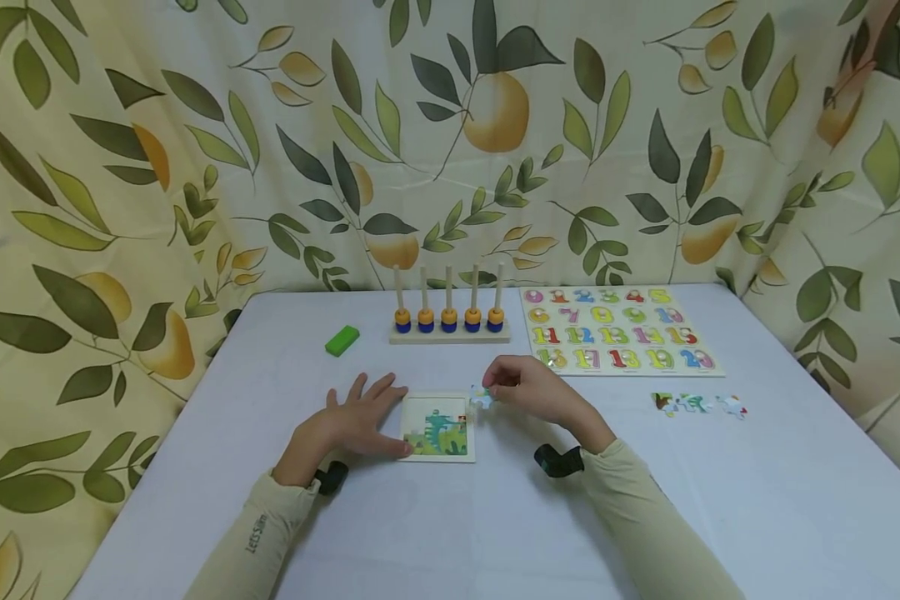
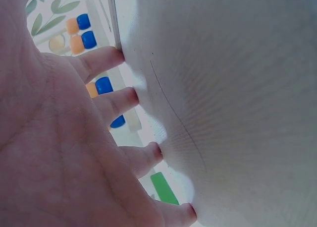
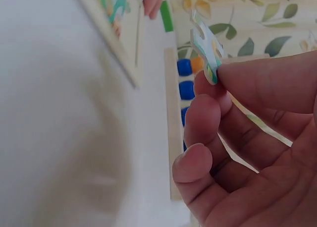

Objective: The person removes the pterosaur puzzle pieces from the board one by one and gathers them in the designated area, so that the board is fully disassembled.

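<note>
A jigsaw piece (image 3: 207,46), pale blue with some green and yellow, is pinched between thumb and forefinger of my right hand (image 1: 534,390). In the head view it hovers by the upper right corner of a square puzzle frame (image 1: 437,458). Inside that frame a picture with a teal dinosaur (image 1: 438,429) fills the lower part, and the upper part shows bare backing. My left hand (image 1: 352,423) lies with fingers spread at the frame's left side, its thumb touching the lower left corner. In the left wrist view its fingertips rest on the white tabletop.
Several loose jigsaw pieces (image 1: 693,404) lie in a row at the right. A number board (image 1: 622,367) is at the back right. Behind the frame stands a peg stand (image 1: 450,337) with blue and orange beads. A green block (image 1: 342,340) lies left of it.
</note>
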Available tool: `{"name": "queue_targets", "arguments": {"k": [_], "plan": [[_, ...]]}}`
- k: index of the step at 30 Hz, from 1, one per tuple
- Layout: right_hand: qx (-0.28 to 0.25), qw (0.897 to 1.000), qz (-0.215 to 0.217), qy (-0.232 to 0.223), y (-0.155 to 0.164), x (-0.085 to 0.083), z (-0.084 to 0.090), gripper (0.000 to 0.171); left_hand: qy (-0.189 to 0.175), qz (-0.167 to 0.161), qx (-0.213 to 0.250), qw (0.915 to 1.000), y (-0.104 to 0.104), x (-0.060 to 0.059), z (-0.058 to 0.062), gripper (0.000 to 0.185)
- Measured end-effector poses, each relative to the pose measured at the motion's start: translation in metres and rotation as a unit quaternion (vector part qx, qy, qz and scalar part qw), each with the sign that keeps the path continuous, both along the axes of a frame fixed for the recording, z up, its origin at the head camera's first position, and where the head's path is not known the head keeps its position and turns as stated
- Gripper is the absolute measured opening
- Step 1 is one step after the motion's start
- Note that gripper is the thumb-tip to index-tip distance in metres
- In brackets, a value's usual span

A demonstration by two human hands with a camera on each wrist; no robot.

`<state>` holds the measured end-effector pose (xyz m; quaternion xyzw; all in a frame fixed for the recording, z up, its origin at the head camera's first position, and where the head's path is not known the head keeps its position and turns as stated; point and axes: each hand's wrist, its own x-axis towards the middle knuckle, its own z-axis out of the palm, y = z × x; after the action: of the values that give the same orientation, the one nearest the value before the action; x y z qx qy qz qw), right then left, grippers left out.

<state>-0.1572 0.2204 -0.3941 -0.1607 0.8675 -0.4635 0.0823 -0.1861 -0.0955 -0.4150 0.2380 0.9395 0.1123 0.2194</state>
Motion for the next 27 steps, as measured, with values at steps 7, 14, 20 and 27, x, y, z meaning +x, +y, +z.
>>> {"name": "queue_targets", "arguments": {"k": [7,14,20,27], "plan": [[0.024,1.0,-0.014,0.012,0.021,0.013,0.004,0.007,-0.003,0.001,0.003,1.0,0.0,0.001,0.0,0.101],[0.033,0.999,-0.035,0.021,0.04,0.025,0.005,0.006,-0.007,0.003,0.005,1.0,-0.002,0.002,0.001,0.101],[0.041,0.998,-0.046,0.026,0.054,0.036,0.007,0.004,-0.009,0.004,0.007,0.9999,-0.001,0.003,0.002,0.101],[0.054,0.996,-0.07,0.02,0.073,0.046,0.009,0.005,-0.007,-0.001,0.008,0.9999,0.0,0.001,0.0,0.101]]}}
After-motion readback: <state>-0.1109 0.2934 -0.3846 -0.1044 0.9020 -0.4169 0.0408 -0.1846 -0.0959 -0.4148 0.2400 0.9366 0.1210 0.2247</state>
